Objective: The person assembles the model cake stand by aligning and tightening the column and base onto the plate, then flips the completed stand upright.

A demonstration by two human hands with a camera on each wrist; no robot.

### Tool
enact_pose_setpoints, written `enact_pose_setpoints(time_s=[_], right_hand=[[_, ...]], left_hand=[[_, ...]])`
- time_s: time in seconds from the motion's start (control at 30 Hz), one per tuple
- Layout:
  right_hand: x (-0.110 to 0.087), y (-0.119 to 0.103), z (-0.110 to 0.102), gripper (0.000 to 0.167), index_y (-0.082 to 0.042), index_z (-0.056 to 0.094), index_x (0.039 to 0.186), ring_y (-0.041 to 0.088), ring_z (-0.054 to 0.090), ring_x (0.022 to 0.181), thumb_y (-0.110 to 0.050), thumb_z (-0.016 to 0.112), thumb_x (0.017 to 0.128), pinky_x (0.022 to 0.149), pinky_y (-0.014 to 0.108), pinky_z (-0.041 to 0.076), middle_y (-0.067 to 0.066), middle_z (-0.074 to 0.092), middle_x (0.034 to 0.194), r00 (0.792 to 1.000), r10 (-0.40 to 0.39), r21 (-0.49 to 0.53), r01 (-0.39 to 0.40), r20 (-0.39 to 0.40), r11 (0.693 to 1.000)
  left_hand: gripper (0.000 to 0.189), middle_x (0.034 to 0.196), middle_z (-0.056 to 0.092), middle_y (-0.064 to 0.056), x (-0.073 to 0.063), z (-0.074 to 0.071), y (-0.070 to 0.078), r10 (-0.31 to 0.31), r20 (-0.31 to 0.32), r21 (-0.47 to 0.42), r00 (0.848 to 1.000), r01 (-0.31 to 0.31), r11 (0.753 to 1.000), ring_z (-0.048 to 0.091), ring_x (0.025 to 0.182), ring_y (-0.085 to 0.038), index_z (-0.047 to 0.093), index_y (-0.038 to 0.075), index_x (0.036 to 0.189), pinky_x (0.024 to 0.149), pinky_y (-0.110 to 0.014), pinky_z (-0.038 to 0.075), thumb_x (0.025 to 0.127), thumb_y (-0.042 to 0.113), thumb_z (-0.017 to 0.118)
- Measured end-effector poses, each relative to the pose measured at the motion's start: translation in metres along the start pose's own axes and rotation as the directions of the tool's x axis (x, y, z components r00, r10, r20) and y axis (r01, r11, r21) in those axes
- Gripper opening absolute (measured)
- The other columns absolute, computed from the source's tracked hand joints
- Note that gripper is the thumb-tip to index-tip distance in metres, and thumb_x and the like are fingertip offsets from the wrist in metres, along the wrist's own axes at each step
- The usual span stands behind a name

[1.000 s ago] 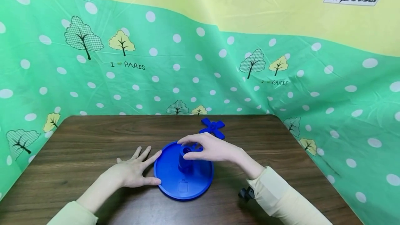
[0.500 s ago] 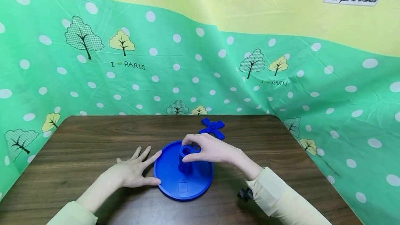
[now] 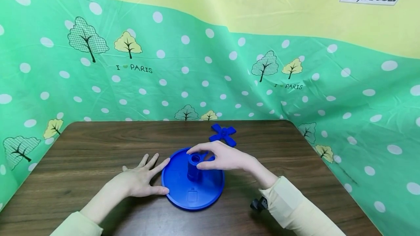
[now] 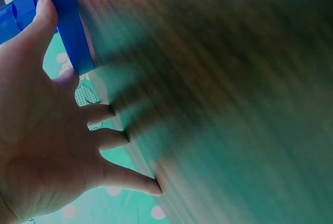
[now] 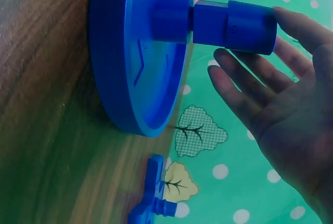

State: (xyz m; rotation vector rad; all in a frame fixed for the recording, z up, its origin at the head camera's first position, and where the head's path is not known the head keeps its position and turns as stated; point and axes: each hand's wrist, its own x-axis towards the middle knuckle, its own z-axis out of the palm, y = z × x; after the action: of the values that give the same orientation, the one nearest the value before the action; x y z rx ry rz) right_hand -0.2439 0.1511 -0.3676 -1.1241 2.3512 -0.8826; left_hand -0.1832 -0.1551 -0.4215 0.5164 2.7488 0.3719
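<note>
A round blue base plate with a raised rim lies on the table. From its middle rises a blue tubular post, hollow at the top. In the right wrist view, a stepped upper section stands on a shorter cylinder. My right hand has thumb and index finger curved about the post's top, the thumb tip at its edge; part of the index finger is hidden behind the post in the right wrist view. My left hand lies with fingers spread, its thumb and index fingertips at the plate's left rim.
A blue four-armed cross piece lies behind the right hand, with a short peg showing in the right wrist view. The brown wooden table ends at a green and yellow patterned cloth. A black device hangs under the right sleeve.
My right thumb has drawn back slightly to the right and the index fingertip has moved left since half a second ago. The left hand, plate and cross piece stay put.
</note>
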Motion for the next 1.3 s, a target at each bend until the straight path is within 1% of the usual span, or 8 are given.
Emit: enact_pose_setpoints(time_s=[0.2, 0.4, 0.5, 0.67, 0.77, 0.97, 1.2, 1.3], right_hand=[[-0.003, -0.001, 0.005, 0.046, -0.022, 0.061, 0.139, 0.015, 0.063, 0.127, -0.037, 0.072, 0.098, 0.097, 0.031, 0.059, -0.008, 0.064, 0.140, 0.998, 0.020, 0.007, -0.019, -0.061, 1.000], [-0.004, -0.002, 0.014, 0.042, -0.028, 0.062, 0.127, 0.005, 0.064, 0.114, -0.044, 0.077, 0.092, 0.096, 0.034, 0.058, -0.013, 0.069, 0.121, 0.983, 0.035, -0.070, -0.048, -0.181, 0.996], [-0.004, -0.003, 0.018, 0.046, -0.029, 0.060, 0.129, 0.005, 0.063, 0.114, -0.046, 0.078, 0.090, 0.098, 0.038, 0.057, -0.013, 0.069, 0.120, 0.977, 0.032, -0.097, -0.054, -0.211, 0.994], [-0.004, -0.003, 0.016, 0.056, -0.033, 0.050, 0.147, 0.011, 0.062, 0.129, -0.043, 0.072, 0.096, 0.103, 0.040, 0.057, -0.004, 0.066, 0.139, 0.987, 0.014, -0.030, -0.019, -0.161, 0.999], [-0.005, -0.002, 0.014, 0.056, -0.031, 0.047, 0.152, 0.014, 0.059, 0.137, -0.038, 0.067, 0.100, 0.105, 0.041, 0.055, 0.000, 0.060, 0.149, 0.993, -0.003, 0.036, 0.007, -0.115, 0.999], [-0.007, 0.002, 0.014, 0.048, -0.027, 0.054, 0.149, 0.008, 0.055, 0.139, -0.039, 0.062, 0.103, 0.115, 0.043, 0.048, -0.012, 0.057, 0.151, 0.996, 0.022, 0.043, -0.019, -0.081, 0.999], [-0.003, 0.000, 0.019, 0.039, -0.022, 0.062, 0.132, 0.014, 0.064, 0.113, -0.040, 0.070, 0.098, 0.095, 0.029, 0.058, -0.007, 0.069, 0.122, 0.986, 0.032, 0.016, -0.030, -0.164, 0.999], [-0.002, -0.002, 0.021, 0.040, -0.022, 0.061, 0.125, 0.015, 0.066, 0.104, -0.045, 0.073, 0.095, 0.088, 0.028, 0.059, -0.005, 0.069, 0.116, 0.980, 0.045, -0.024, -0.051, -0.195, 0.998]], left_hand=[[0.100, 0.172, 0.019, -0.019, 0.000, 0.000, 0.000, -0.004, 0.005, -0.004, 1.000, 0.004, 1.000, 0.016, 0.155, -0.056, 0.024, 0.033, 0.164, 0.090, -0.097, 0.017, 0.084, 0.080, 0.061], [0.100, 0.172, 0.019, -0.019, 0.000, 0.000, -0.001, -0.004, 0.006, -0.006, 1.000, 0.004, 1.000, 0.016, 0.155, -0.056, 0.023, 0.033, 0.164, 0.090, -0.097, 0.017, 0.084, 0.080, 0.060], [0.100, 0.172, 0.019, -0.019, 0.000, -0.001, -0.001, -0.002, 0.004, -0.006, 1.000, 0.002, 1.000, 0.016, 0.155, -0.056, 0.023, 0.033, 0.164, 0.090, -0.097, 0.017, 0.084, 0.080, 0.061], [0.100, 0.172, 0.020, -0.020, 0.000, -0.001, -0.001, -0.003, 0.005, -0.006, 1.000, 0.003, 1.000, 0.017, 0.155, -0.056, 0.023, 0.033, 0.164, 0.090, -0.097, 0.018, 0.084, 0.080, 0.061], [0.100, 0.172, 0.020, -0.020, 0.000, 0.000, -0.001, -0.003, 0.002, -0.006, 1.000, 0.003, 1.000, 0.016, 0.155, -0.056, 0.023, 0.033, 0.164, 0.090, -0.097, 0.018, 0.084, 0.080, 0.061], [0.100, 0.172, 0.019, -0.019, 0.000, 0.000, -0.001, -0.006, 0.009, -0.001, 1.000, 0.006, 1.000, 0.016, 0.155, -0.056, 0.023, 0.033, 0.164, 0.090, -0.097, 0.018, 0.084, 0.080, 0.061], [0.101, 0.172, 0.020, -0.019, 0.000, -0.001, 0.000, -0.007, 0.006, 0.003, 1.000, 0.007, 1.000, 0.017, 0.155, -0.056, 0.023, 0.033, 0.164, 0.089, -0.097, 0.019, 0.083, 0.080, 0.061], [0.101, 0.172, 0.019, -0.019, 0.000, -0.002, 0.001, -0.005, 0.010, 0.005, 1.000, 0.005, 1.000, 0.017, 0.155, -0.056, 0.023, 0.033, 0.164, 0.090, -0.097, 0.019, 0.084, 0.080, 0.061]])
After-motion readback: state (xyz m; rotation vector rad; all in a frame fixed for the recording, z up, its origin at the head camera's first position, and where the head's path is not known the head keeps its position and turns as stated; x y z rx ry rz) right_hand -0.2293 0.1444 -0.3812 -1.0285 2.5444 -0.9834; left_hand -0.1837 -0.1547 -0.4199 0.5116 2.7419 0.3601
